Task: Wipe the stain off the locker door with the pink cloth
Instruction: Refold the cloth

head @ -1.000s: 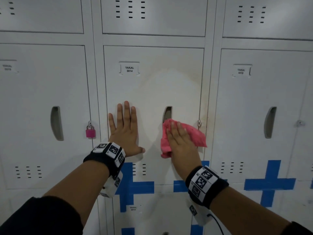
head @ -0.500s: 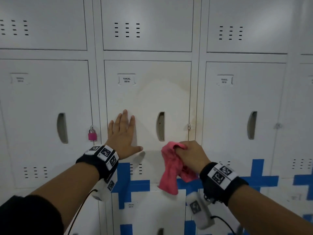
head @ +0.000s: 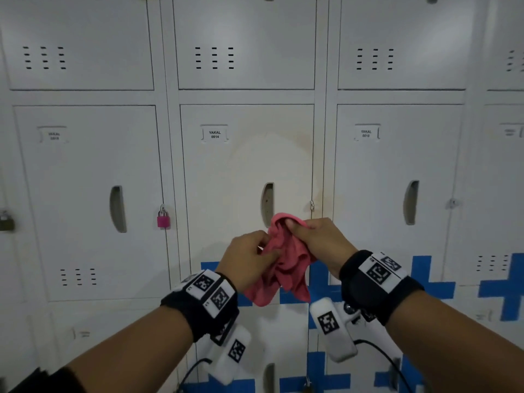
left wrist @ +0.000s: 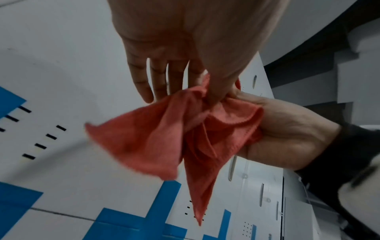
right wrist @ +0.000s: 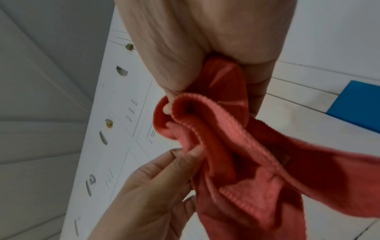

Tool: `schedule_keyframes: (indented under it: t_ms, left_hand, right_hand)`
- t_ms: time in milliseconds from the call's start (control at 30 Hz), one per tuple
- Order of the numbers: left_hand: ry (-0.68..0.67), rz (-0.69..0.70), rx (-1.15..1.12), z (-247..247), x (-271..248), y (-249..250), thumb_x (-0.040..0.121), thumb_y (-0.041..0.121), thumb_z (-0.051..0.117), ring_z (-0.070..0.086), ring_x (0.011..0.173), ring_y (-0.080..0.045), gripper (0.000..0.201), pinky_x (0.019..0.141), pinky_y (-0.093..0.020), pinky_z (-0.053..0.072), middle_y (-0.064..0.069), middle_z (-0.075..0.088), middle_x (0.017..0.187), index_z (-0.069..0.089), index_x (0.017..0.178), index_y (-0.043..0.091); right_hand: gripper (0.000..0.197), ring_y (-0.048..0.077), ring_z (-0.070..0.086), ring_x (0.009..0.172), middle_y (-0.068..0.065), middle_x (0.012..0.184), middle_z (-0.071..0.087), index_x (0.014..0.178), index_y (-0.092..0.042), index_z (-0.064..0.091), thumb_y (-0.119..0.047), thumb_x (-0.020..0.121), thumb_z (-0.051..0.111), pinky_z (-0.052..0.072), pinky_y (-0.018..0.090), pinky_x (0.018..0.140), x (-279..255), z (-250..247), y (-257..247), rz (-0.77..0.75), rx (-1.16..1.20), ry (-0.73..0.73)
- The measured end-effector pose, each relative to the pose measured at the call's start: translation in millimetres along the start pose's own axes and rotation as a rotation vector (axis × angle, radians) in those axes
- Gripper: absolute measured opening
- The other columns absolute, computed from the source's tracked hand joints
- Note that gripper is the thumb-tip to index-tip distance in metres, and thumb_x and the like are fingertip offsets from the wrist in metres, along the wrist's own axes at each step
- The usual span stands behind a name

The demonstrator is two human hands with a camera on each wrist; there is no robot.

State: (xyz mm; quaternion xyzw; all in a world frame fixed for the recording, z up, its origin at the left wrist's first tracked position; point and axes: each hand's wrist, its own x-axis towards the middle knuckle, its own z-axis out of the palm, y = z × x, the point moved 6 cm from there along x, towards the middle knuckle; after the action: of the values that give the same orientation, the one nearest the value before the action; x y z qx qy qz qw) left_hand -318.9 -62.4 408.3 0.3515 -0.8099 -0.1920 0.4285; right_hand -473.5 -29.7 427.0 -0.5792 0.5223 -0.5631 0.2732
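Note:
The pink cloth (head: 286, 268) hangs bunched between both hands, a little in front of the locker door labelled 0014 (head: 226, 177). My right hand (head: 292, 225) grips its top fold in a fist. My left hand (head: 263, 248) pinches a fold just below, thumb against forefinger. In the left wrist view the pink cloth (left wrist: 154, 138) droops in two points under my left hand (left wrist: 213, 97), whose other fingers (left wrist: 144, 84) stay straight. The right wrist view shows the cloth (right wrist: 236, 146) bundled in my right hand (right wrist: 170, 104). A yellowish-brown stain (head: 304, 143) arcs across the door's upper right and runs down its right edge.
A pink padlock (head: 163, 219) hangs on the locker to the left, and another padlock (head: 5, 221) at the far left edge. Blue tape crosses (head: 425, 285) mark the lower lockers. The handle recess (head: 267, 204) sits just above the cloth.
My right hand lifted the cloth off the door and bunched it. My left hand left the door, where it lay flat, and came over to pinch the cloth.

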Motion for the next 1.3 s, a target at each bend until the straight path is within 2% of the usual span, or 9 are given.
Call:
schedule_keyframes:
  t_ms: [133,300,533,733,933,1033,1100,1233,1300]
  left_hand:
    - [0.074,-0.031,0.033,-20,5,-6,0.085,0.016,0.063,0.058,0.064,-0.011,0.008,0.064,-0.024,0.045,0.004,0.065,0.070,0.065,0.077,0.013]
    - [0.115,-0.025,0.137,-46,12,-10,0.086,0.014,0.060,0.055,0.074,-0.017,0.008,0.065,-0.022,0.040,-0.001,0.063,0.077,0.063,0.079,0.012]
    - [-0.011,-0.085,0.187,-50,25,-16,0.090,0.021,0.059,0.055,0.083,-0.020,0.010,0.072,-0.029,0.038,-0.002,0.062,0.086,0.060,0.083,0.015]
    - [0.005,-0.162,0.227,-44,31,-14,0.090,0.028,0.057,0.057,0.087,-0.021,0.019,0.077,-0.029,0.040,-0.005,0.064,0.094,0.062,0.080,0.013]
    - [0.012,-0.222,0.125,-35,35,9,0.093,0.028,0.049,0.049,0.068,-0.028,0.042,0.064,-0.033,0.040,-0.018,0.054,0.071,0.054,0.060,0.002]
    - [-0.042,-0.303,-0.123,-28,33,18,0.090,0.041,0.050,0.054,0.066,-0.024,0.045,0.066,-0.032,0.042,-0.011,0.062,0.073,0.066,0.074,0.002]
    - [-0.082,-0.290,-0.168,-28,32,21,0.086,0.043,0.059,0.055,0.061,-0.020,0.040,0.063,-0.031,0.043,-0.006,0.063,0.068,0.069,0.079,0.005]
    - [-0.078,-0.170,-0.145,-37,37,21,0.083,0.014,0.068,0.061,0.072,-0.019,0.015,0.070,-0.033,0.051,-0.009,0.070,0.083,0.072,0.096,0.009]
    - [-0.073,-0.151,-0.146,-39,36,21,0.084,0.007,0.063,0.061,0.075,-0.020,0.019,0.072,-0.034,0.051,-0.015,0.071,0.088,0.071,0.101,0.010]
  right_hand:
    - [0.030,0.020,0.040,0.062,0.011,0.069,0.046,0.075,-0.010,0.056,-0.035,0.091,0.061,0.030,0.027,0.054,-1,-13,-8,0.006,-0.078,0.019]
    - [0.024,0.012,0.045,0.051,0.004,0.059,0.053,0.070,-0.002,0.068,-0.017,0.088,0.064,0.035,0.019,0.046,-1,-32,-16,-0.043,-0.262,0.037]
    - [0.026,0.019,0.057,0.068,0.009,0.074,0.064,0.083,-0.002,0.068,-0.025,0.089,0.061,0.047,0.030,0.062,11,-44,-13,-0.022,-0.458,0.093]
    - [0.029,0.020,0.045,0.059,0.005,0.061,0.045,0.062,-0.013,0.047,-0.024,0.087,0.057,0.036,0.027,0.057,10,-36,-13,0.005,-0.371,0.221]
    - [0.033,0.022,0.054,0.061,0.012,0.065,0.056,0.073,0.002,0.064,-0.030,0.083,0.063,0.043,0.031,0.056,-6,8,-26,0.047,-0.150,0.045]
    - [0.040,0.028,0.058,0.064,0.012,0.073,0.061,0.083,-0.005,0.065,-0.043,0.087,0.054,0.053,0.040,0.069,-20,30,-34,0.162,0.076,-0.190]
    - [0.035,0.029,0.055,0.064,0.011,0.071,0.057,0.084,-0.005,0.060,-0.035,0.091,0.043,0.056,0.045,0.075,-27,32,-40,0.175,0.136,-0.261]
    - [0.028,0.031,0.059,0.071,0.022,0.082,0.060,0.105,0.007,0.066,-0.011,0.087,0.053,0.052,0.035,0.063,-22,18,-42,0.131,0.127,-0.176]
    - [0.019,0.027,0.055,0.070,0.018,0.076,0.059,0.098,0.007,0.068,-0.002,0.086,0.058,0.052,0.031,0.057,-16,6,-37,0.067,0.093,-0.046]
